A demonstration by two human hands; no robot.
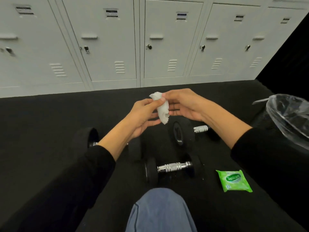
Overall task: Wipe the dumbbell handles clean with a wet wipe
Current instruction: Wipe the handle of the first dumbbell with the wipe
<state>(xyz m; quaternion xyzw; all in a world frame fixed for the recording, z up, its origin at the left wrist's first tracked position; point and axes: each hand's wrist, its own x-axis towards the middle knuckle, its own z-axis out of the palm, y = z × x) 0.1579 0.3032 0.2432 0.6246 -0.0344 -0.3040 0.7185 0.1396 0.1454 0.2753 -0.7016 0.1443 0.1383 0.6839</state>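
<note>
A crumpled white wet wipe (162, 111) hangs in the air between both hands, above the dumbbells. My left hand (143, 116) pinches it with thumb and fingers; my right hand (182, 104) pinches its top edge. Three black dumbbells lie on the dark floor. The nearest dumbbell (173, 167) shows its whole chrome handle. A second dumbbell (182, 134) lies under my right forearm, with part of its chrome handle showing. The third dumbbell (91, 136) on the left is mostly hidden by my left forearm.
A green wet-wipe pack (234, 180) lies on the floor at the right. A black bin with a clear liner (289, 114) stands at the far right. Grey lockers (167, 47) line the wall ahead. My knee in blue trousers (160, 211) is at the bottom.
</note>
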